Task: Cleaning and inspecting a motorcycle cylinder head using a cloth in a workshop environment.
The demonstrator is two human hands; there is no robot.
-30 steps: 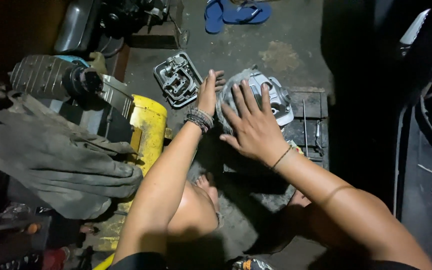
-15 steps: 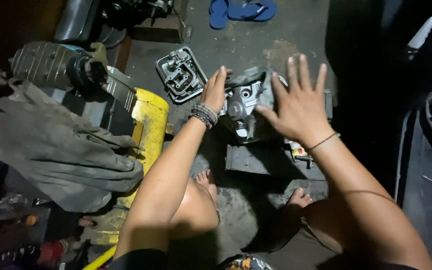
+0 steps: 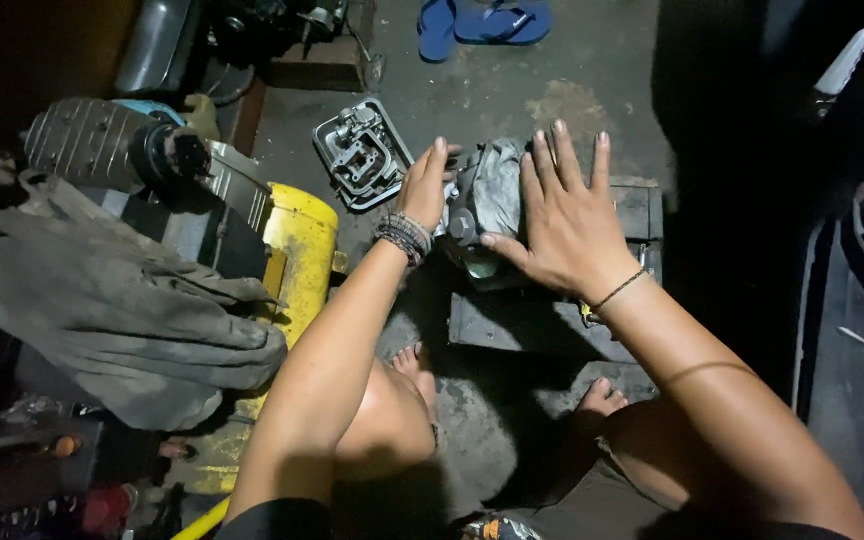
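Squatting on a concrete floor (image 3: 552, 100), bare feet below. Left hand (image 3: 424, 190) pressed against the left side of a grey metal engine part (image 3: 487, 195), fingers together and flat, not wrapped around it. Right hand (image 3: 564, 225) laid on the part's right side, fingers spread wide, thumb reaching to its lower front (palm grip, nothing clamped). Part resting on a dark wooden block (image 3: 552, 320) at centre. At ten o'clock from it, a loose cover casting (image 3: 362, 155). At nine o'clock, a yellow tank (image 3: 297, 250) and grey cloth (image 3: 122, 310). At twelve, blue sandals (image 3: 482, 20).
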